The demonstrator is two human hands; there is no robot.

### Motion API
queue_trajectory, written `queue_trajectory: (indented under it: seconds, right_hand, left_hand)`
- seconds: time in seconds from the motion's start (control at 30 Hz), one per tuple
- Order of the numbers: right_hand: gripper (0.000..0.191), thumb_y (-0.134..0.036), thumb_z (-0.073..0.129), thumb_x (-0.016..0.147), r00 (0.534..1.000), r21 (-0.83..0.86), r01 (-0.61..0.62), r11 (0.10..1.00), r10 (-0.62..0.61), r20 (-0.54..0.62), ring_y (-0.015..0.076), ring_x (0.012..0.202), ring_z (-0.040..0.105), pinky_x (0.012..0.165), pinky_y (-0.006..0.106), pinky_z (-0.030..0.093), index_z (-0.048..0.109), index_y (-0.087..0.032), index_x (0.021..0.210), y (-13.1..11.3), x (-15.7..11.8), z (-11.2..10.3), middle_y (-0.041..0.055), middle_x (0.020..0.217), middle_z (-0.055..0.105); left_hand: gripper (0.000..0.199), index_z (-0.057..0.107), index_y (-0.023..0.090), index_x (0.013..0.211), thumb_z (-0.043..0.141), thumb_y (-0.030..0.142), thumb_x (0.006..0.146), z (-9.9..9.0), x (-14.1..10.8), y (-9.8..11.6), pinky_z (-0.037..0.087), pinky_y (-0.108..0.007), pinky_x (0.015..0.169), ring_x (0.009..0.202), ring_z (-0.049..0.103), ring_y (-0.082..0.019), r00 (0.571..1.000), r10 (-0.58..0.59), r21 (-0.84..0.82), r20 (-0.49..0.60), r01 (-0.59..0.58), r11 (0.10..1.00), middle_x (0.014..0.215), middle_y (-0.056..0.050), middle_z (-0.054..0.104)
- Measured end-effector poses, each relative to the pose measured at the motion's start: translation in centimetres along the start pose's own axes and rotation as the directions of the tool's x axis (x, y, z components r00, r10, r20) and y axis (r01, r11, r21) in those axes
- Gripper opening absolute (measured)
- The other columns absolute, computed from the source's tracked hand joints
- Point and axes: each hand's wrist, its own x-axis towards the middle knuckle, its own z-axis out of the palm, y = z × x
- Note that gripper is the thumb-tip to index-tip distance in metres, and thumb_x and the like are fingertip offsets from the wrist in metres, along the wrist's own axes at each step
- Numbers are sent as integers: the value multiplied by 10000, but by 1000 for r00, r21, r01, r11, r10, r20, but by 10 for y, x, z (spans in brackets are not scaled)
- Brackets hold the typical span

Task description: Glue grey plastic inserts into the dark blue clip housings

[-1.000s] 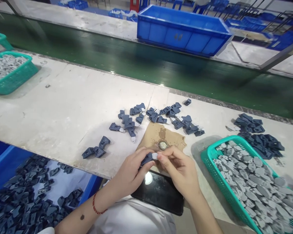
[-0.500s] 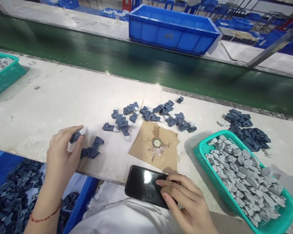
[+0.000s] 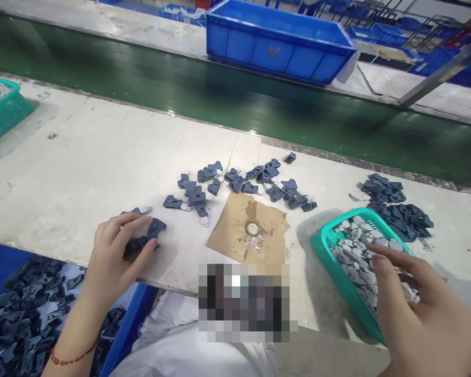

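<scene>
My left hand (image 3: pixel 115 256) is at the left front of the white table, thumb and forefinger closed on the sides of a dark blue piece (image 3: pixel 156 228). More dark blue pieces lie under its fingers, and one with a light grey part (image 3: pixel 144 209) rests just beyond them. Over the green basket (image 3: pixel 339 277) on the right is my right hand (image 3: pixel 419 303). Its thumb and forefinger tips come together above the light grey pieces (image 3: pixel 353 246); what they hold, if anything, cannot be made out.
Brown paper (image 3: pixel 227 230) with a round wet cap (image 3: pixel 253 229) lies mid-table, below scattered dark blue pieces (image 3: pixel 196 195). A pixelated patch (image 3: pixel 239 301) covers the front edge. Dark blue piles (image 3: pixel 404 220) sit right. A blue crate (image 3: pixel 278 47) stands beyond the green belt (image 3: pixel 141 78).
My right hand has left the phone and moved right to the basket. My left hand has moved slightly right, let go of the piece with the light grey part, and closed on another dark blue piece.
</scene>
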Motion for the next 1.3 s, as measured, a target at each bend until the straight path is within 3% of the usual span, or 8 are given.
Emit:
queue_trajectory:
  seconds: [0.03, 0.07, 0.17, 0.37, 0.53, 0.77, 1.0, 1.3]
  right_hand:
    - [492, -594, 478, 998, 991, -105, -114, 988, 121, 64, 449, 1038, 718, 721, 547, 569, 722, -251, 1253, 4, 8, 4, 182, 1173, 760]
    - [598, -644, 466, 968, 976, -165, -101, 981, 129, 174, 485, 1121, 686, 825, 611, 565, 712, -201, 1286, 7, 15, 9, 208, 1245, 740]
    - [734, -719, 401, 932, 961, -249, 14, 968, 55, 270, 503, 1298, 583, 1055, 663, 477, 711, -169, 1307, 12, 30, 24, 213, 1374, 676]
    - [624, -644, 391, 923, 922, -327, 33, 945, 98, 375, 461, 1151, 650, 892, 561, 536, 758, -239, 1224, 7, 41, 27, 189, 1258, 707]
    - [591, -585, 402, 881, 892, -350, -91, 932, 233, 387, 410, 1014, 689, 781, 503, 529, 745, -229, 1206, -5, 44, 27, 159, 1139, 750]
    - [596, -565, 399, 864, 920, -353, -30, 935, 164, 357, 398, 956, 681, 686, 468, 495, 742, -179, 1162, 0, 41, 26, 198, 1216, 716]
    - [554, -535, 458, 738, 894, -254, -234, 938, 311, 324, 318, 619, 597, 563, 395, 397, 738, -223, 1100, -12, 38, 23, 77, 665, 611]
    - [574, -619, 586, 760, 944, -46, -288, 957, 292, 152, 292, 631, 559, 597, 421, 417, 817, -207, 1087, -11, 30, 24, 104, 744, 633]
  left_hand:
    - [280, 652, 255, 1266, 592, 348, 1009, 1, 0, 1, 519, -562, 998, 1171, 642, -375, 1000, 17, -12, 23, -17, 1000, 1265, -133, 666]
    - [277, 655, 253, 1267, 592, 338, 1012, 2, 0, 1, 523, -552, 983, 1142, 647, -366, 999, 26, -22, 37, -25, 999, 1266, -142, 669]
    - [279, 624, 287, 1304, 559, 352, 1040, 3, 0, 2, 533, -523, 962, 1126, 644, -347, 997, 29, -27, 75, -27, 999, 1282, -137, 655]
    - [392, 587, 260, 1396, 548, 433, 1047, 5, 2, 2, 545, -491, 939, 1235, 608, -387, 988, -12, -26, 155, 16, 1000, 1365, -143, 640]
    - [480, 489, 273, 1505, 541, 427, 1053, 9, 12, 8, 478, -553, 1075, 1317, 555, -394, 986, 24, -26, 164, -20, 999, 1471, -131, 614]
    - [374, 620, 259, 1379, 553, 420, 1048, 11, 22, 9, 481, -587, 1073, 1252, 578, -389, 988, 38, -70, 146, -28, 997, 1391, -127, 683]
    - [398, 609, 239, 1396, 526, 439, 1062, 8, 30, 1, 509, -536, 1092, 1277, 592, -367, 985, 56, -19, 164, -54, 998, 1378, -92, 690]
    - [298, 646, 252, 1307, 542, 363, 1052, 9, 26, 9, 564, -455, 982, 1209, 668, -330, 993, 13, -17, 115, -11, 1000, 1266, -71, 739]
